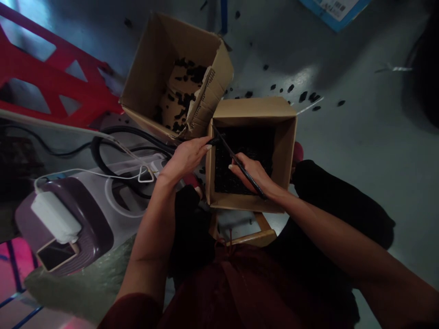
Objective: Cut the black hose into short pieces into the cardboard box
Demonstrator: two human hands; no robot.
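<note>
My left hand (192,155) is closed on a black tube (161,145) at the left rim of a cardboard box (254,108); the tube loops away to the left. My right hand (249,172) holds a long, thin dark blade (236,160) over the box. Its far tip lies close to the tube's end, near my left fingertips. Small black pieces (224,176) cover the bottom of the box, and their exact shape is too dark to make out.
A second, torn cardboard box (147,68) with black pieces stands behind on the left. Pieces lie scattered on the floor (370,151). At left are a red frame (61,77), a purple stool (99,228) with a white device (56,217), and cables.
</note>
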